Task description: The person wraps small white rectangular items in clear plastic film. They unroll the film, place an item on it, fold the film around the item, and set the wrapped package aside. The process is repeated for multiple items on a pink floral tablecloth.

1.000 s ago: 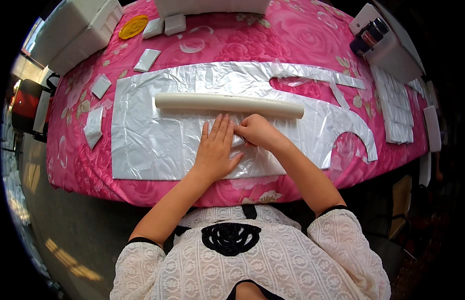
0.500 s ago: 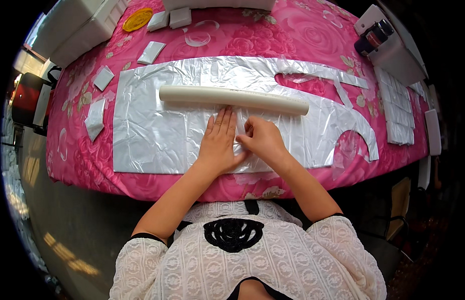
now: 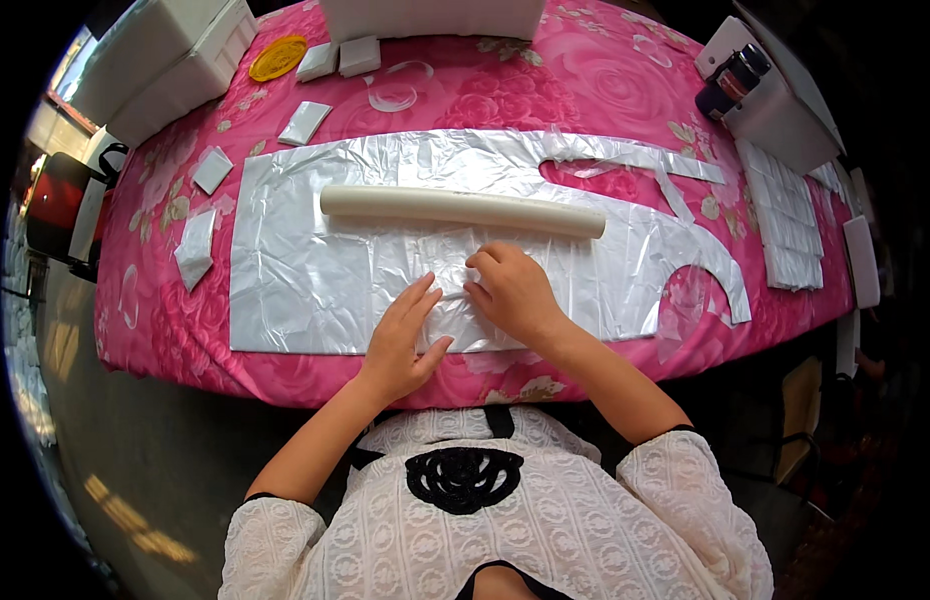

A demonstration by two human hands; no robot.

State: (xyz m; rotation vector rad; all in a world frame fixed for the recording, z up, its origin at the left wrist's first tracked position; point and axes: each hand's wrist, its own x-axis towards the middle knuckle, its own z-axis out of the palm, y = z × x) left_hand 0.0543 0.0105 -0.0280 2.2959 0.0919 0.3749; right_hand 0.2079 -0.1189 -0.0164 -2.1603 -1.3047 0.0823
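A stack of shiny white plastic aprons (image 3: pixel 295 290) lies flat across the table, with curved cut-outs and straps at its right end. Across its middle rests a long cream-coloured tube (image 3: pixel 460 207), lying roughly left to right. My left hand (image 3: pixel 397 345) is over the near edge of the film, fingers stretched and thumb apart, holding nothing. Just right of it, my right hand (image 3: pixel 515 293) has its fingertips pinched together on the top film below the tube. The film is wrinkled between both hands.
Small folded white packets (image 3: pixel 305 123) lie left and behind. A yellow round dish (image 3: pixel 278 58) and white foam boxes (image 3: pixel 185 70) stand at the back left. At right are a dark bottle (image 3: pixel 733 82), a white box (image 3: pixel 785 120) and stacked folded packets (image 3: pixel 782 220).
My left hand has drawn back toward me and left, away from the tube. My right hand stays pinched in nearly the same place. The film between them is more wrinkled.
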